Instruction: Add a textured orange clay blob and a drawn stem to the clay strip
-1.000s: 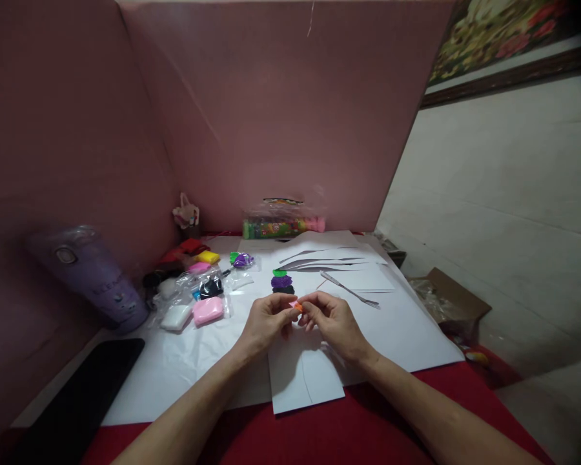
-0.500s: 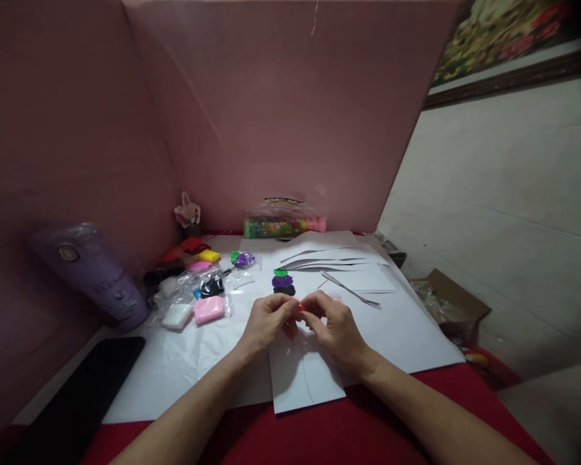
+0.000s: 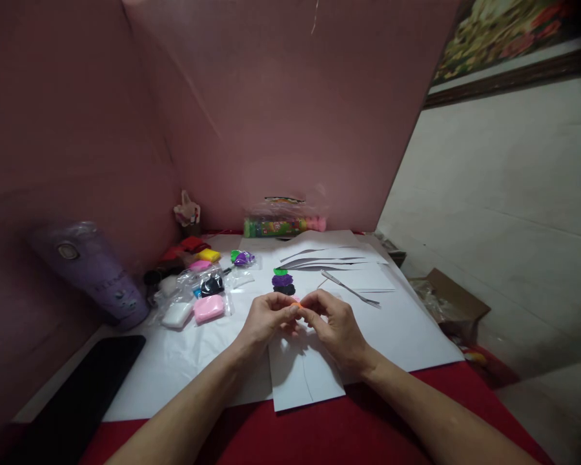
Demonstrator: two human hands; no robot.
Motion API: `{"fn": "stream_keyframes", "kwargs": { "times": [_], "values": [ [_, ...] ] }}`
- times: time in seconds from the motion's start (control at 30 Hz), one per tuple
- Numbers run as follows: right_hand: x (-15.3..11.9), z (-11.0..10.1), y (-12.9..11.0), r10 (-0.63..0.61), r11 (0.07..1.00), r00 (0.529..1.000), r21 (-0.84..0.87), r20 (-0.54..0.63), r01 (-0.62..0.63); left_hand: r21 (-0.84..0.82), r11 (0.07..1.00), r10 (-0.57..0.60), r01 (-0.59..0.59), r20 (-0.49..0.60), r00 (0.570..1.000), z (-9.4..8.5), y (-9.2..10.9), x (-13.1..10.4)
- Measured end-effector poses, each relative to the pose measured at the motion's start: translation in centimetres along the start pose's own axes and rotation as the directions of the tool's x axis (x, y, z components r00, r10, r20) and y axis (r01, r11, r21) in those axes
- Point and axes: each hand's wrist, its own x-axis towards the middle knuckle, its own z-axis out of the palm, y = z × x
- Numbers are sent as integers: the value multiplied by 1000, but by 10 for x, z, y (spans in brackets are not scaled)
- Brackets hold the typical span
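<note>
My left hand (image 3: 267, 318) and my right hand (image 3: 336, 326) meet above a white sheet (image 3: 303, 378), fingertips pinched on a small orange piece (image 3: 297, 306) of what looks like clay. Just beyond the fingers, green (image 3: 281, 272), purple (image 3: 282, 280) and black (image 3: 285, 290) patches lie in a column on the paper, with a bit of pink partly hidden by my fingers. To the right lies a silver tool (image 3: 351, 289) with a forked end.
Bagged clay in pink (image 3: 209, 309), white (image 3: 177, 315) and black (image 3: 212, 287) lies on the left. Farther left are a purple tumbler (image 3: 99, 278) and a black phone-like slab (image 3: 82, 394). Cut paper strips (image 3: 324, 259) and a colourful packet (image 3: 285, 226) are at the back.
The orange piece shows more clearly between my fingertips, which have shifted slightly. Both hands stay in nearly the same place.
</note>
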Motion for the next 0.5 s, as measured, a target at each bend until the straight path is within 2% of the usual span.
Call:
{"fn": "stream_keyframes", "kwargs": {
  "times": [0.07, 0.17, 0.27, 0.4, 0.5],
  "values": [
    [1, 0, 1, 63, 991, 998, 114, 31, -66, 39, 999, 14, -14, 3, 1000, 0, 2, 0],
    [4, 0, 4, 200, 926, 973, 304, 111, -225, 67, 996, 55, -56, 7, 998, 1, 4, 1],
    [9, 0, 8, 311, 859, 947, 400, 87, -319, 57, 992, 114, -114, 4, 993, 1, 3, 3],
    [10, 1, 12, 374, 836, 927, 434, -3, -336, 81, 984, 157, -156, 1, 988, -1, 1, 3],
    [8, 2, 14, 315, 877, 949, 381, 1, -291, 97, 983, 152, -155, 34, 988, -2, 1, 3]
  ]
}}
